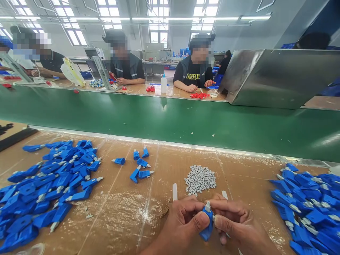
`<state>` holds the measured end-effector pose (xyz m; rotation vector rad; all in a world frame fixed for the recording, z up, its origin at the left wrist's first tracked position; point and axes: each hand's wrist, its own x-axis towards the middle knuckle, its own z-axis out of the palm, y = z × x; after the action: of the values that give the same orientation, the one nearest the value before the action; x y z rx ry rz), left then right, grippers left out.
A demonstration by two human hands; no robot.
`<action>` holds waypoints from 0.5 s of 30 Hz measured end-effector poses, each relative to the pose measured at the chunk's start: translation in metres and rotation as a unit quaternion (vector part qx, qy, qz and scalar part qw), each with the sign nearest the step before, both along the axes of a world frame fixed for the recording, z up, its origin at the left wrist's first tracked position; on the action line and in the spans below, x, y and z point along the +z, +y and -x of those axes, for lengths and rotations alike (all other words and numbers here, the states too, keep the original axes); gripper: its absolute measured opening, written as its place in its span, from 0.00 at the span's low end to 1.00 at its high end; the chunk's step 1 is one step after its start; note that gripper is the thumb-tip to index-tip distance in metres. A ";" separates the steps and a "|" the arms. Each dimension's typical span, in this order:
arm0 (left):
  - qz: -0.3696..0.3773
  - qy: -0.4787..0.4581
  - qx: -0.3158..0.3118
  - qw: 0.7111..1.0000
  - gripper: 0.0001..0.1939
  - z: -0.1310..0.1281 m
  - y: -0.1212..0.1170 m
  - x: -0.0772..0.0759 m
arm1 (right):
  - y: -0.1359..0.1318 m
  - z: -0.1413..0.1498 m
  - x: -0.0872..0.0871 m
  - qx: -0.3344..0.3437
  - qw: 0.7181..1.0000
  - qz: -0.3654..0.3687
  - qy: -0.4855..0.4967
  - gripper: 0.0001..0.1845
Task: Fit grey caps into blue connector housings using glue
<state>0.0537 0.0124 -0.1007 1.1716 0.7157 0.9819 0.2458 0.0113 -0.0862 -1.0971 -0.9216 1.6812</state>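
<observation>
My left hand (186, 219) is closed on a blue plastic part (206, 232) with a pale grey tip (207, 206) pointing up and away from me. Thumb and fingers of my right hand (233, 217) pinch at the right side of that part. A small grey piece (214, 217) shows partly at the right thumb tip, against the blue part; the fingers hide the rest. Just beyond my hands lies a heap of small grey plastic pieces (200, 179) on the brown table.
A large pile of blue parts (53, 180) covers the left, another pile (308, 205) the right. Several loose blue parts (139, 166) lie between. Beyond the metal edge runs a green conveyor belt (159, 120). Co-workers (195, 67) sit across it with red parts (199, 95) and a white bottle (163, 85).
</observation>
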 end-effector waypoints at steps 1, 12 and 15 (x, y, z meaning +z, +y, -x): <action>-0.013 0.013 0.006 1.000 0.28 0.000 -0.001 0.002 | 0.000 0.000 -0.001 0.003 1.000 -0.002 0.006 0.20; -0.331 0.406 0.271 0.808 0.11 0.066 0.032 0.010 | 0.026 -0.053 0.001 0.004 0.949 -0.102 -0.298 0.41; -0.408 0.556 0.361 0.628 0.17 0.103 0.056 0.007 | 0.055 -0.140 0.030 -0.097 0.837 -0.078 -0.533 0.17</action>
<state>-0.0497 0.0681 -0.0935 2.4808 1.9816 1.2098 0.3853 0.0668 -0.0563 -1.9718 -1.5066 0.6988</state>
